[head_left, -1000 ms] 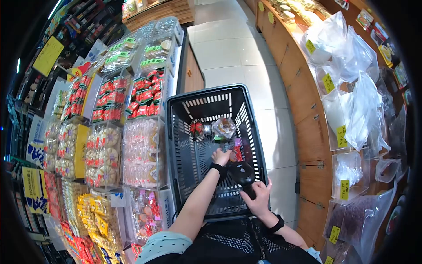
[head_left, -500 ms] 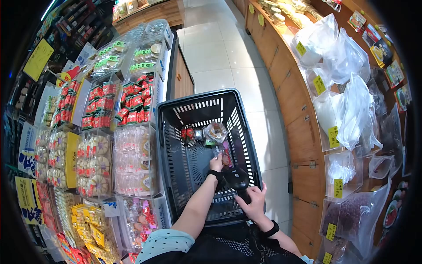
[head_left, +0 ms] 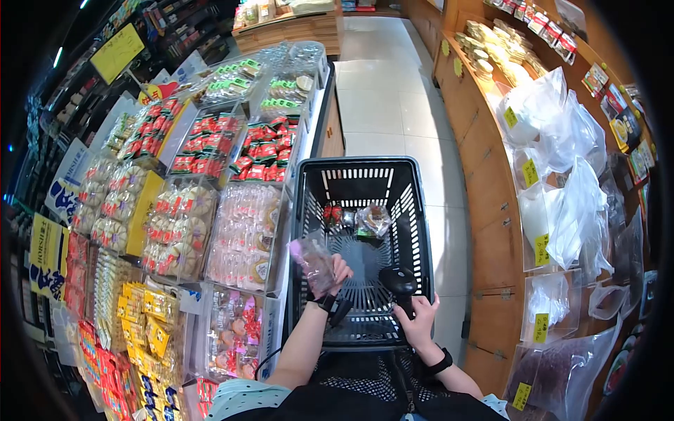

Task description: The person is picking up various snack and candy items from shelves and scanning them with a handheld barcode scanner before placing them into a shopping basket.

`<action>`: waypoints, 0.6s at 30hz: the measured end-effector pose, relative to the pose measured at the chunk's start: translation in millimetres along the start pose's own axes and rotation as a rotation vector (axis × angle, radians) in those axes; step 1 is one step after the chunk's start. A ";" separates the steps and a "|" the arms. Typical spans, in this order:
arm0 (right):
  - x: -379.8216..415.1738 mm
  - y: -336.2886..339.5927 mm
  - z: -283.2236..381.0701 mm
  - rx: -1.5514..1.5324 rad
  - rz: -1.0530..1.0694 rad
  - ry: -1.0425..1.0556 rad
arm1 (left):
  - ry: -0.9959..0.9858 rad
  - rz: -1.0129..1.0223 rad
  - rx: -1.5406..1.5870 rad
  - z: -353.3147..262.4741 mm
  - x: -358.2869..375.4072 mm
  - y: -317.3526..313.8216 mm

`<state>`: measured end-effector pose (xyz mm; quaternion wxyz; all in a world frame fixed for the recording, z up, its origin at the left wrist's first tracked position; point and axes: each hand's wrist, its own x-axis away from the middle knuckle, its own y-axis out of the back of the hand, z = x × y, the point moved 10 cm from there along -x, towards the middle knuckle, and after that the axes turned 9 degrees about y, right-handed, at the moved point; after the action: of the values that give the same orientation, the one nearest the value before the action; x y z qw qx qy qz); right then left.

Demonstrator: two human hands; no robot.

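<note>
My left hand (head_left: 340, 275) is closed on a clear plastic packet with pink ends (head_left: 312, 261), held up over the left side of the black basket (head_left: 359, 163). A black device with a rounded head (head_left: 397, 281) stands at the basket's near right part, and my right hand (head_left: 419, 317) is wrapped round its handle. Inside the basket, near the far end, lie a red packet (head_left: 332, 214) and a clear packet with green on it (head_left: 372, 221). A small dark packet sits between them.
On the left, bins hold red packets (head_left: 264, 151), round wrapped cakes (head_left: 179, 221), yellow packets (head_left: 151, 316) and pink-wrapped packets (head_left: 235, 333). Wooden cabinets (head_left: 484, 175) with plastic-covered bins (head_left: 562, 217) line the right. A tiled aisle (head_left: 372, 98) runs ahead.
My left hand has risen from inside the basket and moved left with the pink-ended packet. The view has shifted, and the basket appears further right. My right hand still grips the black device.
</note>
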<state>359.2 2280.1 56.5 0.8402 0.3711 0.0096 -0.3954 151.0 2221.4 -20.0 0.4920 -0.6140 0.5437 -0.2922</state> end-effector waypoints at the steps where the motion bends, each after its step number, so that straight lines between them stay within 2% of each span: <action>1: -0.3 -1.3 2.3 -0.005 0.005 0.001 | 0.106 0.005 0.201 13.0 0.5 -0.1; 2: 0.5 0.2 5.2 -0.002 0.006 0.001 | 0.106 0.006 0.204 17.3 0.5 -0.9; 4: -1.1 3.3 9.0 0.015 -0.006 -0.009 | 0.290 0.081 0.266 40.5 1.1 -9.5; 5: -1.5 2.2 10.3 0.008 -0.012 0.002 | 0.290 0.082 0.268 42.4 2.4 -9.0; 9: 2.6 -2.5 9.2 -0.001 0.027 0.039 | 0.471 -0.141 0.289 73.1 10.2 -2.1; 10: 3.6 -2.9 7.5 0.008 0.032 0.037 | 0.471 -0.138 0.299 76.4 7.8 2.7; 12: 5.4 -8.1 4.5 -0.013 0.077 0.045 | 0.666 -0.044 0.259 101.8 8.6 13.7; 13: 2.3 -8.7 5.7 -0.019 0.076 0.045 | 0.762 -0.118 0.301 114.5 12.3 29.9; 14: 0.7 -9.2 5.5 -0.016 0.081 0.047 | 0.759 -0.116 0.305 111.0 7.8 8.2; 16: 0.3 -10.4 3.5 -0.032 0.100 0.031 | 0.767 -0.487 0.441 112.5 14.5 -3.7; 17: 2.4 -9.6 4.1 -0.021 0.096 0.037 | 0.851 -0.185 0.410 125.3 12.5 -9.2; 18: 5.5 -9.1 3.8 -0.018 0.101 0.039 | 0.847 -0.183 0.414 135.3 16.1 10.3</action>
<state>355.8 2270.4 51.9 0.8620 0.3712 0.0105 -0.3451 271.8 2245.6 -79.0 0.3113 -0.3752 0.5704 -0.6610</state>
